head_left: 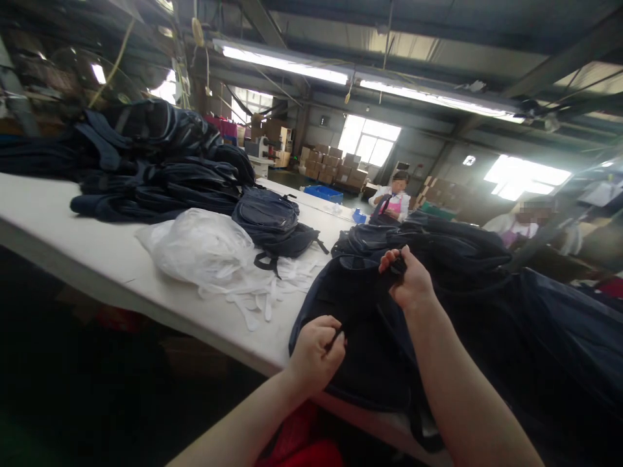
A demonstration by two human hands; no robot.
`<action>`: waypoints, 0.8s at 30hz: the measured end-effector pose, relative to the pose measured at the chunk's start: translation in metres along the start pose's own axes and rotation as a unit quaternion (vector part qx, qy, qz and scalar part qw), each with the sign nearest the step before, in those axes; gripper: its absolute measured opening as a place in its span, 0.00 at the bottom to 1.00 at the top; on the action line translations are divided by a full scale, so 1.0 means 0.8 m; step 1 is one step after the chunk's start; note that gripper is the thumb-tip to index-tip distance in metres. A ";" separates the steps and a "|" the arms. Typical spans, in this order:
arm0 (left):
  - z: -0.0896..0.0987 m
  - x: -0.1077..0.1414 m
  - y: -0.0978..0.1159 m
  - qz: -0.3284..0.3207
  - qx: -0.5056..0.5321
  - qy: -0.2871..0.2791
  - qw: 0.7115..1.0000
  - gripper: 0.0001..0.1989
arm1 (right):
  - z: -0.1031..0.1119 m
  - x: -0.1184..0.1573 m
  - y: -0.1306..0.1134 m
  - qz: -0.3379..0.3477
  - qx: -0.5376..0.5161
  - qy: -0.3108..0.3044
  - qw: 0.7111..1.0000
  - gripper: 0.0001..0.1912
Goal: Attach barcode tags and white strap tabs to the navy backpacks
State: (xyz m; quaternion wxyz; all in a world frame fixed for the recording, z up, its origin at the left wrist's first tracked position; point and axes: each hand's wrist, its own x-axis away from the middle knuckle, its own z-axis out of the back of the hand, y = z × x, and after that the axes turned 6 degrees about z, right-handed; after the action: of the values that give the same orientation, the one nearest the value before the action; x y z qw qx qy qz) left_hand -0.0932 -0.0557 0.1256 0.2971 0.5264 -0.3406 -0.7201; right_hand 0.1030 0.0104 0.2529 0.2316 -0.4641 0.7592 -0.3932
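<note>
A dark navy backpack (360, 350) lies at the near edge of the white table, beneath both hands. My left hand (318, 350) is closed over its left part, fingers curled round a small dark piece, perhaps a strap. Higher and to the right, my right hand (406, 275) pinches a black strap (400, 264) near the bag's upper edge. Left of the bag, white strips (265, 295) lie scattered beside a clear plastic bag (199, 246) filled with white pieces.
Backpacks are heaped at the left (160, 168) and right (487, 298) of the white table (195, 311). A single backpack (267, 214) sits mid-table. Two people are beyond the table, one in a pink apron (393, 206). A blue bin (324, 193) and stacked cartons (335, 165) stand behind.
</note>
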 end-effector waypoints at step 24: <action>0.103 -0.032 -0.071 0.172 0.149 -0.055 0.972 0.20 | -0.031 -0.009 -0.010 -0.043 -0.048 -0.057 0.996 0.12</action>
State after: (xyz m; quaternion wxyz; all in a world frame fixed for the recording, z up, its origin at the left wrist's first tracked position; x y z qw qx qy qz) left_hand -0.1691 0.0124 0.1117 0.3160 0.4578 -0.5451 -0.6272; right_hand 0.0929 0.0243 0.2739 0.2347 -0.5286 0.7420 -0.3391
